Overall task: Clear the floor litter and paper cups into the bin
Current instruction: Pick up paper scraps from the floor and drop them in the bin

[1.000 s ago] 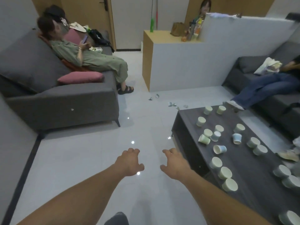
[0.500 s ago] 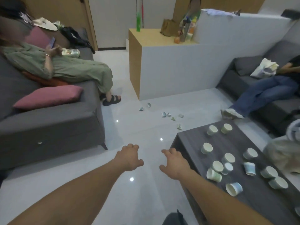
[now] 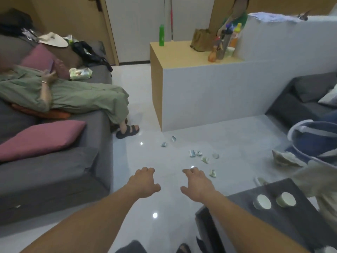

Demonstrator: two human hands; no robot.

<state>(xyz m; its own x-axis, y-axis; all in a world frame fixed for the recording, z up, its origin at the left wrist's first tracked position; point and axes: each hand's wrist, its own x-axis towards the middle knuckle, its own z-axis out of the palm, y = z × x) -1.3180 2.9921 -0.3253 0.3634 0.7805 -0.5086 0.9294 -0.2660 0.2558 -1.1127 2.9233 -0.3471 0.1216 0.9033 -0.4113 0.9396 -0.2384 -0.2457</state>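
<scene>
Both arms reach out over the shiny floor [image 3: 169, 232]. The left hand [image 3: 144, 181] and the right hand [image 3: 197, 185] hold nothing. Their fingers are loose and a little bent, palms down. Just right of the right arm is the corner of a dark table [image 3: 300, 225]. Two paper cups [image 3: 264, 201] sit side by side on it.

One crumpled scrap [image 3: 212, 173] lies on the floor just past the right hand. The rest of the floor litter [image 3: 192, 153] is spread out a bit farther on. At the right edge is a blue tub [image 3: 310, 141] with a pale rim. It is blurry, and it may be the bin.

On the left is a grey sofa [image 3: 54, 179] with a pink cushion [image 3: 40, 137]. A person in green clothes [image 3: 73, 99] lies on it. Behind the litter stands a white counter [image 3: 209, 99].
</scene>
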